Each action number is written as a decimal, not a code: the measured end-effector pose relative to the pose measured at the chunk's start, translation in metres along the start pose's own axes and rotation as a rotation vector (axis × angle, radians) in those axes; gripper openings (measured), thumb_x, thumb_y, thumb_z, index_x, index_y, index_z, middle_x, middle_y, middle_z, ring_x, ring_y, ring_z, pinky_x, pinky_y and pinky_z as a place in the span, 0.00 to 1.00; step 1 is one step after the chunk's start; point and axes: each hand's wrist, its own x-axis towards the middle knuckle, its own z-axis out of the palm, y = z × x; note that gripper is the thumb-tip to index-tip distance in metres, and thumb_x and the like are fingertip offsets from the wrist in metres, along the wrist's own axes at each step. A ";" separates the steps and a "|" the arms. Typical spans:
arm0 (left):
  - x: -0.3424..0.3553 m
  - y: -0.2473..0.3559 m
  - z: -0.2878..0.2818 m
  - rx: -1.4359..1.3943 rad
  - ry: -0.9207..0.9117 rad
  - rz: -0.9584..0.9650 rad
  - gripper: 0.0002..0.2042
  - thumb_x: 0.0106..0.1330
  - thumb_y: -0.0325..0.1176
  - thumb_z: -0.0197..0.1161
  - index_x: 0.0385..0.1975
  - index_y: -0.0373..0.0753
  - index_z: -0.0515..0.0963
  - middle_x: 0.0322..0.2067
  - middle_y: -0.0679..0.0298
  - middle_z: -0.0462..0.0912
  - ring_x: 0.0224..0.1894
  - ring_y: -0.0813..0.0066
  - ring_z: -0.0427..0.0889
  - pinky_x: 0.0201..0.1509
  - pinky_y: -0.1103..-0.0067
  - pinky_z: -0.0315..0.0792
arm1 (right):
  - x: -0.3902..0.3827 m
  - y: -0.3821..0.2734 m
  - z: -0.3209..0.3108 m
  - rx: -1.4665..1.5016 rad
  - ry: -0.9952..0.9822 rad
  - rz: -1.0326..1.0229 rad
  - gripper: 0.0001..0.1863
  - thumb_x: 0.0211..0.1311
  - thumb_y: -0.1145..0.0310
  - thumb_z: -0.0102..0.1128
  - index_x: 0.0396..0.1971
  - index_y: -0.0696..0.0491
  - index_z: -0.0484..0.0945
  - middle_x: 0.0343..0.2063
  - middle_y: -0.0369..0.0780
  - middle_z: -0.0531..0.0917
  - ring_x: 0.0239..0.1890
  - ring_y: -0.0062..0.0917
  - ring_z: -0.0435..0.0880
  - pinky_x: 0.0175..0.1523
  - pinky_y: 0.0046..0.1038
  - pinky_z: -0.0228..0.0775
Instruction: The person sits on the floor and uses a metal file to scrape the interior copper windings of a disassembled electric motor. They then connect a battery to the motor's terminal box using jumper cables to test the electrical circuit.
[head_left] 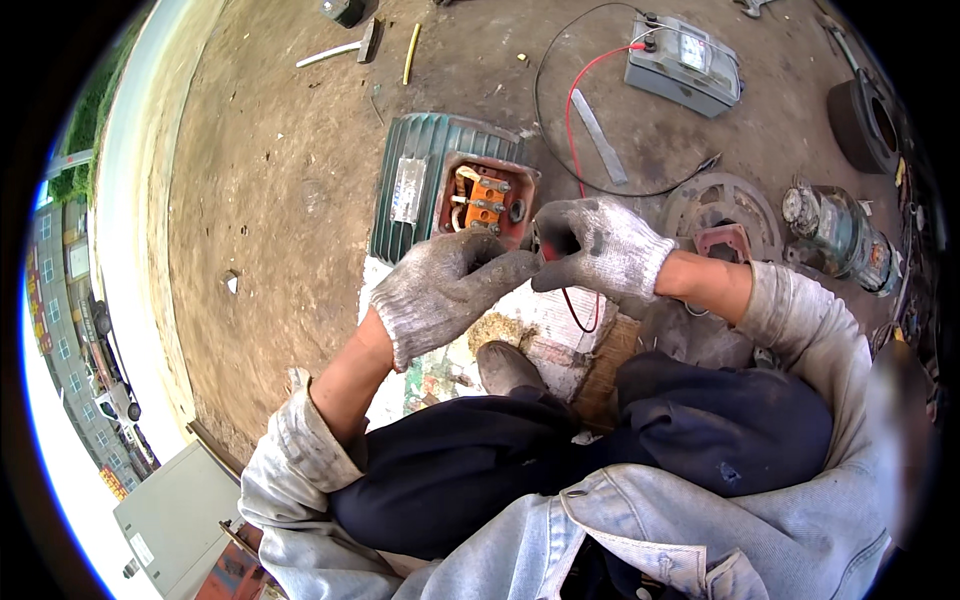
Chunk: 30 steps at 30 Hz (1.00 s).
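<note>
My right hand (605, 245), in a dirty white knit glove, is closed around the red end of a test lead (570, 120). Its wire loops below the glove and runs up to a grey meter (685, 62). My left hand (450, 285), gloved too, has thumb and fingers pressed together by the right fingertips; what they pinch, if anything, is hidden. Just beyond both hands lies a green finned electric motor (400, 235). Its terminal box (530, 185) is uncovered, showing an orange terminal block (487, 200) with bolts and wires.
A black lead (540, 110) ends in a clip (709, 161) on the dirt floor. Nearby are a flat metal strip (600, 138), a round metal cover (690, 195), another motor (850, 245) and a dark ring (862, 125). A hammer (368, 42) lies at the far left.
</note>
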 end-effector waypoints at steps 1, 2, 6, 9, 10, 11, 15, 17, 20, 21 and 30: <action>0.002 0.008 0.000 0.113 0.079 0.029 0.26 0.73 0.55 0.63 0.45 0.32 0.84 0.30 0.57 0.85 0.32 0.70 0.85 0.39 0.72 0.78 | -0.003 -0.001 0.003 -0.034 0.048 -0.037 0.23 0.52 0.54 0.76 0.41 0.55 0.84 0.30 0.46 0.85 0.34 0.40 0.84 0.44 0.37 0.76; 0.002 0.010 0.003 0.187 0.104 0.042 0.25 0.73 0.54 0.63 0.44 0.33 0.85 0.31 0.55 0.86 0.34 0.66 0.86 0.40 0.70 0.78 | -0.005 -0.005 0.008 -0.070 0.090 -0.081 0.23 0.52 0.55 0.76 0.43 0.55 0.84 0.32 0.47 0.86 0.37 0.42 0.86 0.45 0.39 0.77; 0.008 0.000 0.016 0.374 0.134 0.127 0.18 0.72 0.48 0.62 0.45 0.39 0.87 0.38 0.50 0.87 0.41 0.49 0.87 0.45 0.64 0.79 | -0.002 0.007 0.033 -0.117 0.229 -0.281 0.24 0.52 0.58 0.75 0.48 0.54 0.85 0.37 0.48 0.87 0.42 0.45 0.87 0.48 0.43 0.78; 0.008 -0.008 0.021 0.318 0.161 0.175 0.18 0.73 0.45 0.60 0.45 0.36 0.86 0.36 0.49 0.87 0.40 0.51 0.87 0.46 0.65 0.79 | -0.002 0.001 0.032 -0.036 0.148 -0.185 0.25 0.51 0.58 0.76 0.48 0.55 0.85 0.36 0.47 0.87 0.42 0.45 0.87 0.48 0.43 0.78; 0.009 -0.009 0.022 0.271 0.162 0.174 0.18 0.73 0.45 0.60 0.45 0.36 0.86 0.35 0.49 0.87 0.39 0.52 0.87 0.45 0.66 0.79 | -0.003 0.004 0.032 -0.060 0.177 -0.186 0.24 0.52 0.58 0.76 0.47 0.55 0.84 0.35 0.47 0.87 0.41 0.45 0.87 0.47 0.43 0.78; 0.009 -0.009 0.023 0.224 0.161 0.170 0.18 0.73 0.45 0.60 0.45 0.35 0.86 0.34 0.48 0.87 0.38 0.53 0.87 0.45 0.66 0.79 | -0.004 0.007 0.034 -0.082 0.205 -0.186 0.24 0.52 0.59 0.76 0.47 0.55 0.84 0.35 0.47 0.87 0.41 0.45 0.87 0.47 0.43 0.78; 0.007 -0.001 0.022 0.241 0.169 0.143 0.18 0.72 0.45 0.63 0.42 0.34 0.86 0.31 0.49 0.86 0.34 0.58 0.87 0.43 0.69 0.80 | 0.001 0.018 0.038 -0.070 0.254 -0.190 0.20 0.53 0.61 0.75 0.43 0.55 0.84 0.35 0.49 0.87 0.41 0.49 0.86 0.46 0.44 0.79; 0.001 0.009 0.021 0.306 0.191 0.166 0.17 0.71 0.46 0.65 0.40 0.36 0.86 0.31 0.51 0.87 0.35 0.56 0.88 0.42 0.67 0.80 | 0.000 0.022 0.043 -0.106 0.311 -0.307 0.19 0.54 0.63 0.73 0.44 0.56 0.83 0.35 0.50 0.87 0.40 0.51 0.86 0.44 0.44 0.80; 0.006 0.002 0.027 0.356 0.253 0.233 0.16 0.70 0.46 0.64 0.39 0.37 0.87 0.32 0.51 0.87 0.37 0.52 0.88 0.42 0.65 0.80 | 0.003 0.021 0.052 -0.143 0.306 -0.373 0.19 0.56 0.64 0.72 0.45 0.56 0.82 0.34 0.50 0.87 0.41 0.51 0.86 0.44 0.45 0.80; 0.006 0.002 0.027 0.376 0.245 0.228 0.16 0.70 0.45 0.63 0.40 0.38 0.87 0.33 0.52 0.88 0.38 0.50 0.87 0.43 0.63 0.80 | 0.004 0.022 0.052 -0.192 0.311 -0.362 0.21 0.55 0.62 0.73 0.46 0.56 0.82 0.35 0.51 0.87 0.41 0.50 0.87 0.45 0.45 0.80; 0.011 -0.015 0.024 -0.148 0.206 0.111 0.16 0.75 0.41 0.60 0.39 0.32 0.84 0.27 0.62 0.85 0.28 0.75 0.81 0.34 0.78 0.76 | -0.001 0.016 0.043 0.077 0.345 -0.330 0.21 0.58 0.57 0.75 0.42 0.57 0.82 0.35 0.51 0.87 0.38 0.48 0.87 0.43 0.43 0.79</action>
